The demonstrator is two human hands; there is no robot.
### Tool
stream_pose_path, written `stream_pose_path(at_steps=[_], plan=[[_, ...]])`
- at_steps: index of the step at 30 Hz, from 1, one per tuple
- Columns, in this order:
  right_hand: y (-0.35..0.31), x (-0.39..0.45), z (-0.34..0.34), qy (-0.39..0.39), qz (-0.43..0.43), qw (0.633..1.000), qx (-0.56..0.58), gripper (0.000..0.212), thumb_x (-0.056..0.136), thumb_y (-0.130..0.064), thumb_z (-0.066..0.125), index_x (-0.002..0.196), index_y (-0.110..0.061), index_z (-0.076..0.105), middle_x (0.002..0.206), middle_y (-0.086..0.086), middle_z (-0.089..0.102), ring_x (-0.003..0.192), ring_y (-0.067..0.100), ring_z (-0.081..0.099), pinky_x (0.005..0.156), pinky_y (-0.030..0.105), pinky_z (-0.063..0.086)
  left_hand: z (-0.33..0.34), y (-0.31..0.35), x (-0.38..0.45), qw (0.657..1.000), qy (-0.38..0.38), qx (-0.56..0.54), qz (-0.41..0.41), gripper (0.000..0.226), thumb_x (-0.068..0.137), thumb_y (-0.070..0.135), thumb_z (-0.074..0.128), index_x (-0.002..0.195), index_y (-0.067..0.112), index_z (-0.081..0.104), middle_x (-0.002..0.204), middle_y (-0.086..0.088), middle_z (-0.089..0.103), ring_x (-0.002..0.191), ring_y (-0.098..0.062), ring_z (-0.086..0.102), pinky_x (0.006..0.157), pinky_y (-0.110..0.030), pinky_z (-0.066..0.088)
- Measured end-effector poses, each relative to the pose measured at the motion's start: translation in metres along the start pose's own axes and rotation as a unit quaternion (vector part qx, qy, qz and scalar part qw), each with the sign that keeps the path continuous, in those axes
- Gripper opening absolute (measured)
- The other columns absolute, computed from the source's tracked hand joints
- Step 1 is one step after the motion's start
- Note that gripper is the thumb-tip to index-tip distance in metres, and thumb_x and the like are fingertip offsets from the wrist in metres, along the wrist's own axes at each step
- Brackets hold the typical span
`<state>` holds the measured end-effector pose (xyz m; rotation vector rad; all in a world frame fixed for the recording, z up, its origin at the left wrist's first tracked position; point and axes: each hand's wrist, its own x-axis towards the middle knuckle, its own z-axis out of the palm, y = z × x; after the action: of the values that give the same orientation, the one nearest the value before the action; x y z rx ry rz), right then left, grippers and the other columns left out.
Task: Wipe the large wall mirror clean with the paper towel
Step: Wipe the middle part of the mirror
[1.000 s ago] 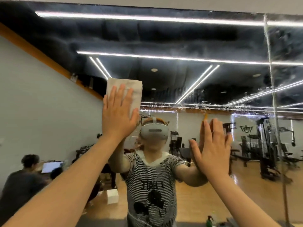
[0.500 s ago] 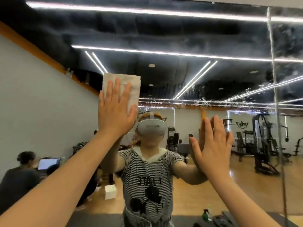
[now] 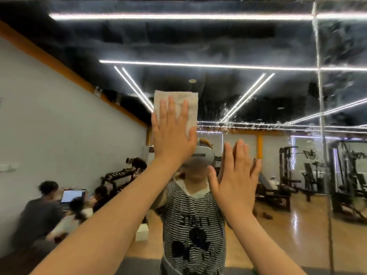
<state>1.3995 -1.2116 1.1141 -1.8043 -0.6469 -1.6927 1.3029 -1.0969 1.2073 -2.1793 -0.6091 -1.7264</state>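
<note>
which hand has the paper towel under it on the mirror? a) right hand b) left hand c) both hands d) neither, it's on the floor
b: the left hand lies flat with straight fingers over the paper towel, pressing it to the mirror, while the right hand is flat against the glass with nothing under it.

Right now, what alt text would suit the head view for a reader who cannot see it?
A person's left hand presses a folded paper towel flat against a large wall mirror. Their right hand rests open on the glass beside it; droplets streak the mirror to the right.
</note>
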Motion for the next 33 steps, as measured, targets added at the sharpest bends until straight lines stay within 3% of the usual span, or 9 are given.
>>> stream_pose_path(at_steps=[6, 11, 17, 19, 22, 26, 29, 33], plan=[[0.0, 0.0, -0.001, -0.005, 0.003, 1.0, 0.01, 0.07, 0.093, -0.052, 0.033, 0.148, -0.008, 0.035, 0.154, 0.018, 0.03, 0.144, 0.03, 0.02, 0.114, 0.05, 0.003, -0.005, -0.033, -0.003, 0.999, -0.017, -0.015, 0.041, 0.075, 0.086, 0.057, 0.007, 0.155, 0.028, -0.002, 0.163, -0.01, -0.006, 0.149, -0.026, -0.009, 0.115, -0.042, -0.011], [-0.001, -0.001, -0.002, -0.009, 0.0, 1.0, 0.005, 0.069, 0.094, -0.05, 0.032, 0.147, -0.007, 0.036, 0.154, 0.018, 0.032, 0.143, 0.03, 0.021, 0.114, 0.049, 0.002, -0.011, -0.088, -0.011, 0.997, 0.015, -0.011, -0.069, 0.069, 0.094, 0.049, 0.021, 0.156, 0.024, 0.005, 0.162, -0.014, -0.001, 0.149, -0.032, -0.003, 0.118, -0.051, 0.001], [-0.002, -0.002, -0.001, -0.002, -0.002, 1.0, 0.008, 0.069, 0.094, -0.049, 0.033, 0.148, -0.005, 0.035, 0.154, 0.019, 0.029, 0.144, 0.03, 0.02, 0.115, 0.049, 0.001, -0.009, -0.049, -0.005, 0.985, 0.029, -0.019, -0.172, 0.064, 0.1, 0.044, 0.029, 0.156, 0.027, 0.001, 0.162, -0.014, -0.004, 0.149, -0.034, -0.005, 0.118, -0.048, -0.001], [-0.001, -0.002, 0.0, 0.001, -0.005, 1.0, 0.008, 0.07, 0.094, -0.049, 0.033, 0.148, -0.006, 0.032, 0.155, 0.019, 0.028, 0.145, 0.03, 0.019, 0.116, 0.05, 0.0, -0.007, -0.026, -0.005, 0.99, 0.019, -0.021, -0.136, 0.065, 0.099, 0.045, 0.028, 0.155, 0.029, -0.001, 0.162, -0.013, -0.005, 0.149, -0.034, -0.006, 0.118, -0.048, -0.002], [-0.001, -0.002, 0.0, 0.004, -0.004, 1.0, 0.015, 0.069, 0.094, -0.048, 0.033, 0.148, -0.006, 0.032, 0.156, 0.018, 0.027, 0.145, 0.029, 0.018, 0.116, 0.048, -0.003, 0.0, 0.011, -0.007, 1.0, 0.011, -0.006, -0.011, 0.068, 0.097, 0.047, 0.027, 0.155, 0.028, -0.003, 0.162, -0.012, -0.007, 0.149, -0.033, -0.008, 0.116, -0.047, -0.006], [0.0, -0.002, 0.001, 0.011, -0.01, 1.0, 0.02, 0.068, 0.094, -0.048, 0.035, 0.148, -0.009, 0.03, 0.156, 0.017, 0.028, 0.145, 0.029, 0.019, 0.115, 0.049, 0.002, 0.0, 0.004, 0.001, 0.991, -0.024, 0.019, 0.127, 0.071, 0.089, 0.057, 0.004, 0.154, 0.031, -0.006, 0.163, -0.008, -0.01, 0.148, -0.027, -0.013, 0.115, -0.043, -0.012], [0.001, -0.001, 0.002, 0.01, -0.008, 1.0, 0.023, 0.068, 0.093, -0.049, 0.034, 0.149, -0.011, 0.03, 0.156, 0.016, 0.027, 0.145, 0.028, 0.019, 0.116, 0.047, 0.0, -0.004, -0.021, 0.005, 0.991, -0.019, 0.028, 0.133, 0.071, 0.089, 0.06, 0.002, 0.153, 0.032, -0.008, 0.163, -0.007, -0.01, 0.148, -0.024, -0.014, 0.114, -0.041, -0.013], [0.001, -0.001, 0.001, 0.011, -0.007, 1.0, 0.025, 0.068, 0.093, -0.049, 0.036, 0.148, -0.011, 0.03, 0.155, 0.016, 0.03, 0.144, 0.028, 0.019, 0.116, 0.046, -0.001, -0.008, -0.052, 0.004, 0.998, -0.009, 0.012, 0.059, 0.072, 0.09, 0.061, 0.008, 0.154, 0.03, -0.005, 0.163, -0.008, -0.009, 0.148, -0.023, -0.013, 0.114, -0.042, -0.012]])
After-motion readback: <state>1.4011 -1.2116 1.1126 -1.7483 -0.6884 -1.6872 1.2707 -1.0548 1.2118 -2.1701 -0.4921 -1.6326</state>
